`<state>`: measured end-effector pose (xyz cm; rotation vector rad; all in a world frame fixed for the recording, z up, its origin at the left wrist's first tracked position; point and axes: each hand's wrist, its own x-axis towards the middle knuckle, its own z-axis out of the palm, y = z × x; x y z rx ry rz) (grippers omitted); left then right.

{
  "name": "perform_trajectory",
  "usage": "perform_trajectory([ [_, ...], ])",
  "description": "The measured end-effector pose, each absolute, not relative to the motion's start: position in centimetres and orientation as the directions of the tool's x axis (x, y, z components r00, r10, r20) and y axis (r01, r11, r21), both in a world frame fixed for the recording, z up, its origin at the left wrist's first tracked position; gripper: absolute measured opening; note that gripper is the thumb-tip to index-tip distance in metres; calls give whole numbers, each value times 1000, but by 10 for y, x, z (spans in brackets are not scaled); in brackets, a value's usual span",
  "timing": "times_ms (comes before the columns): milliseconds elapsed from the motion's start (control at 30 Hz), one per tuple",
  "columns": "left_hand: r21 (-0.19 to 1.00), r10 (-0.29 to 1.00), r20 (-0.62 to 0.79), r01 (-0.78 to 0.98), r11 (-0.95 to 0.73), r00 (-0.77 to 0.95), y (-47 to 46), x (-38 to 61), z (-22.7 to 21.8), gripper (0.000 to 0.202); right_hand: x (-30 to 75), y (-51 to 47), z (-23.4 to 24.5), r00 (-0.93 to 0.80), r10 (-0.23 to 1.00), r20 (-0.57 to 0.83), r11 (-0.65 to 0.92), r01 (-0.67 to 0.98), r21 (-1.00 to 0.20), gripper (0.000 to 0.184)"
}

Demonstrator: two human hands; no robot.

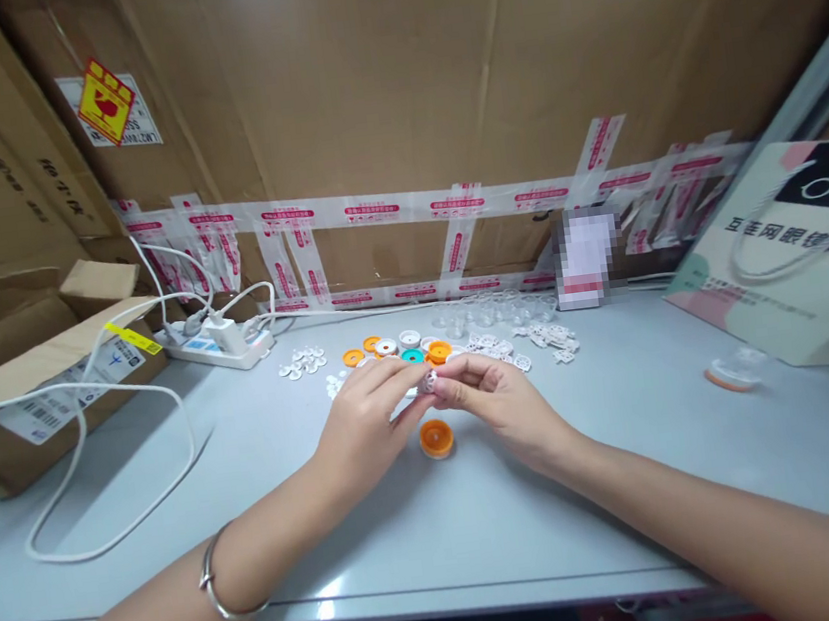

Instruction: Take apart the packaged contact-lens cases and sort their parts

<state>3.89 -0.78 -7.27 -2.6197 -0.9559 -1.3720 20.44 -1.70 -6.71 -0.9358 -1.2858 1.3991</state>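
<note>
Both hands meet over the middle of the table, pinching one small white slotted plastic piece (429,382) between them. My left hand (370,407) grips it from the left with thumb and fingers. From the right, my right hand (505,400) holds it the same way. Just below the hands an orange round cap (436,438) lies on the table. Behind the fingers are several round caps, among them an orange cap (439,352), a teal cap (412,356) and a white cap (410,338); the hands partly hide this group.
Small white parts (303,362) lie left of the caps, slotted white pieces (550,339) right. Clear plastic domes (494,309) stand behind. A power strip (219,347) with a looping white cable (191,429) and an open cardboard box (36,367) are left; a paper bag (786,255) and clear-topped orange piece (732,374) right.
</note>
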Motion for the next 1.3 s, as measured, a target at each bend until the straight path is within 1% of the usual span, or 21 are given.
perform_trajectory([
  [100,129,415,794,544,-829,444,-8,40,-75,14,205,-18,-69,-229,971,64,35,-129,-991,20],
  [200,51,354,817,555,-831,455,-9,40,-76,14,206,-18,-69,-230,971,61,37,-108,-993,22],
  [367,-12,337,793,567,-824,507,-8,40,-80,15,207,-18,-69,-235,968,85,72,-62,-995,22],
  [500,-80,296,790,568,-819,537,-10,42,-81,14,204,-20,-68,-188,976,110,94,-93,-991,19],
  [600,-105,276,784,557,-824,556,-12,44,-79,15,202,-21,-67,-143,981,128,113,-109,-988,18],
  [733,-138,247,776,539,-831,580,-13,45,-78,17,201,-21,-69,-96,991,90,78,-120,-990,17],
  [800,-141,238,779,533,-834,579,-13,45,-78,17,202,-20,-71,-91,993,69,56,-129,-990,17],
  [867,-126,255,777,539,-833,576,-13,45,-78,16,203,-19,-74,-91,995,44,32,-133,-991,17],
  [933,-82,295,772,548,-832,563,-13,45,-77,13,203,-18,-76,-99,995,20,7,-130,-992,17],
  [1000,-6,337,783,548,-837,523,-13,45,-76,11,204,-18,-77,-108,994,18,5,-120,-993,18],
  [1067,71,371,798,537,-841,476,-11,45,-75,11,205,-18,-77,-107,993,54,44,-96,-994,19],
  [1133,116,395,802,532,-839,448,-9,45,-75,14,206,-19,-76,-101,987,128,124,-46,-991,19],
  [1200,107,403,791,544,-832,460,-6,44,-78,16,207,-20,-75,-114,971,211,214,11,-977,17],
  [1300,-11,369,768,588,-809,523,-6,42,-80,19,207,-21,-75,-137,951,277,283,26,-959,15],
])
